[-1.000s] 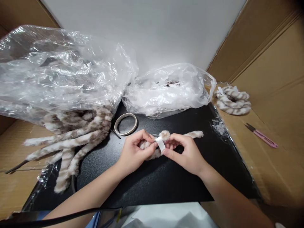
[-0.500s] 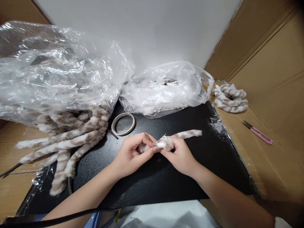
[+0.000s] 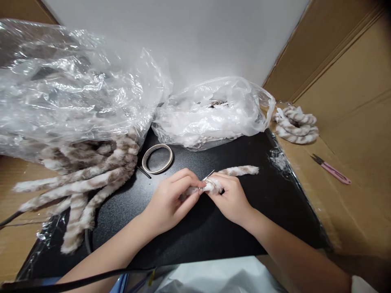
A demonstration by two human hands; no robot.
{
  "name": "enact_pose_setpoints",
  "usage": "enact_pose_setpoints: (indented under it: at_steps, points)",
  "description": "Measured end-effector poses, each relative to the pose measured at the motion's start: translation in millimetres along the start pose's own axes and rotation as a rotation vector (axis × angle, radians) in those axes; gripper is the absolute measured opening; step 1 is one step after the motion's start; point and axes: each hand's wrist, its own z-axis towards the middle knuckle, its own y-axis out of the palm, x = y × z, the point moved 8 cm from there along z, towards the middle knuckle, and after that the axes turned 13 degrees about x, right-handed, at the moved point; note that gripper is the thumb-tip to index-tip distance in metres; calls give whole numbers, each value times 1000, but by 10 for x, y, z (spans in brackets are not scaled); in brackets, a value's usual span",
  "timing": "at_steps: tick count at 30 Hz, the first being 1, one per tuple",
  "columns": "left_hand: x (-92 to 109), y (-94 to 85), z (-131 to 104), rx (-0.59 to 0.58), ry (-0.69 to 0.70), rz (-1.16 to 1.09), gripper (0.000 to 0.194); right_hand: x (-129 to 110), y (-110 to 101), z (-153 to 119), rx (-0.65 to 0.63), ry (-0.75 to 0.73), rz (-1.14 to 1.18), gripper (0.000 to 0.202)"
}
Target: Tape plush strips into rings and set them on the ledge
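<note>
Between my hands, above the black table (image 3: 214, 236), is a furry striped tube (image 3: 241, 170) in white and brown; its far end reaches out to the right past my knuckles. My left hand (image 3: 175, 197) pinches one part of it with thumb and forefinger. Fingers closed, my right hand (image 3: 230, 197) grips the fur just beside that pinch. A thin dark sliver sticks up between the fingertips; what it is I cannot tell. A small white piece shows at the fur there, partly hidden by the fingers.
On the left, several furry tubes (image 3: 88, 181) spill from a large clear plastic bag (image 3: 76, 89). A tape roll (image 3: 157, 158) lies behind my left hand. At the back is a smaller plastic bag (image 3: 214, 118). Furry rings (image 3: 296, 126) and pink-handled thread snips (image 3: 331, 169) rest on cardboard at right.
My left fingers have shifted slightly on the fur, and the fingertips now cover more of the white piece. My right hand stays in nearly the same place. The view has moved a little.
</note>
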Motion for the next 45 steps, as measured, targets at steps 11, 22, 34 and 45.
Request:
enact_pose_setpoints:
  at_steps: [11, 22, 34, 45]
  points:
    - [-418, 178, -153, -96, -717, -335, 23, -60, -49, -34, 84, -209, -286, 19]
    - [-449, 233, -191, -83, -835, -489, 25, -65, -32, -45, 29, -229, -393, 24]
    - [-405, 126, -128, 25, -653, -254, 17, 1, -290, 100, -1, 60, -17, 37]
    - [-99, 75, -109, 86, -150, 61, 7, 201, -213, 12, 175, 361, -4, 18]
